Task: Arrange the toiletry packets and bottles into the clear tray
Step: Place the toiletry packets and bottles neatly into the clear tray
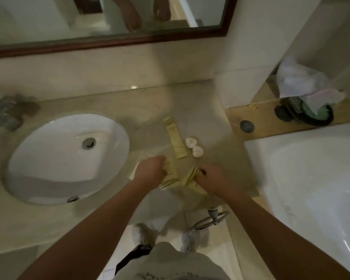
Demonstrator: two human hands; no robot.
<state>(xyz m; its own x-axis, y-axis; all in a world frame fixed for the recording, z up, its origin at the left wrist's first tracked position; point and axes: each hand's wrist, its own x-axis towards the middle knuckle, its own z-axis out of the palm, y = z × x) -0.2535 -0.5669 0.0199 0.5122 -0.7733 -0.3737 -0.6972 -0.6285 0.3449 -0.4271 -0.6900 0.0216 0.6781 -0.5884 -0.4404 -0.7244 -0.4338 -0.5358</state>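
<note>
On the beige counter [113,110], I see the white sink [67,158] at about nine o'clock from my hands and a white tub [311,178] at three o'clock. My left hand [150,170] is curled closed around a yellow packet [171,178], whose striped end sticks out toward six o'clock. My right hand [214,178] is pinched tight on a second yellow packet [190,176], just beside the first. A third packet [175,138] lies flat at twelve o'clock from my hands, untouched. Two small white pieces [194,147] sit just beside it at its three o'clock. A clear tray edge [134,170] seems to show under my left hand, though I cannot tell for sure.
</note>
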